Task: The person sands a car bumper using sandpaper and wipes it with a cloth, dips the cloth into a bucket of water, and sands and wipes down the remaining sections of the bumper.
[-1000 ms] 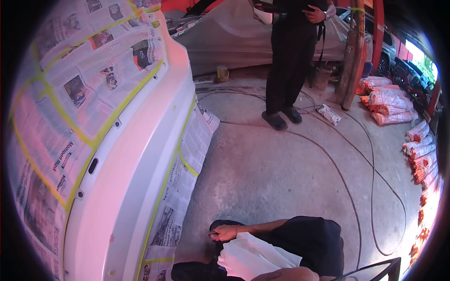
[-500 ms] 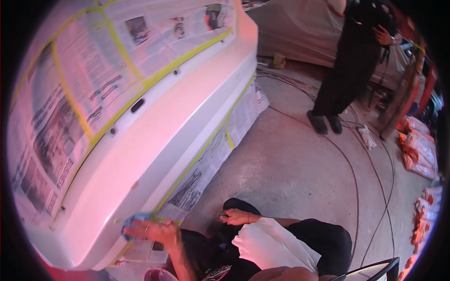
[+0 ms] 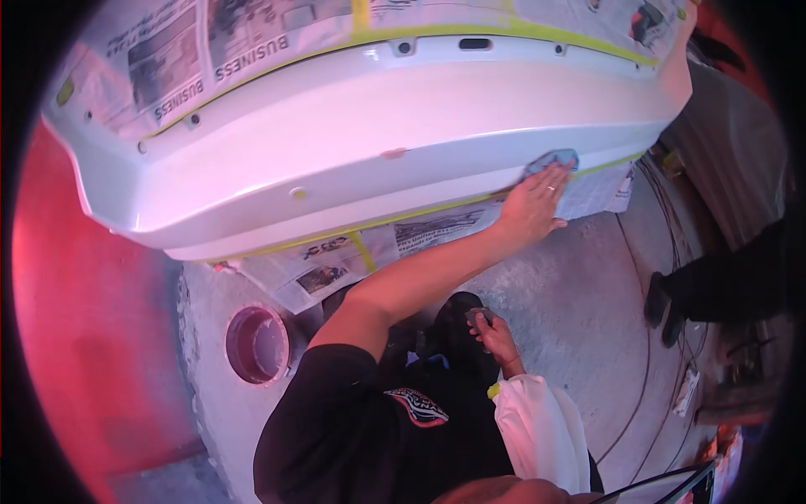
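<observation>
My left hand [image 3: 537, 202] presses a blue-grey cloth [image 3: 552, 161] flat against the lower part of a glossy white panel [image 3: 361, 126], just above its yellow tape line. Its arm stretches across in front of me. Lower down, near my knee, my right hand [image 3: 499, 338] is closed around a small dark grey block [image 3: 479, 317] whose exact kind I cannot make out. White fabric [image 3: 541, 428] drapes beside my right forearm. A small reddish patch [image 3: 394, 153] and a yellowish spot [image 3: 297, 193] mark the panel's face.
Newspaper sheets [image 3: 252, 46] held by yellow tape [image 3: 504, 32] cover the panel's upper area, with more paper [image 3: 437, 227] hanging below. A bucket [image 3: 256, 344] stands on the floor at left. Dark cables [image 3: 646, 336] and a person's legs [image 3: 722, 286] are at right.
My view has swung left, bringing the bucket fully into sight. My left hand has slid the cloth along the panel's lower edge toward its far right part. My right hand stays low.
</observation>
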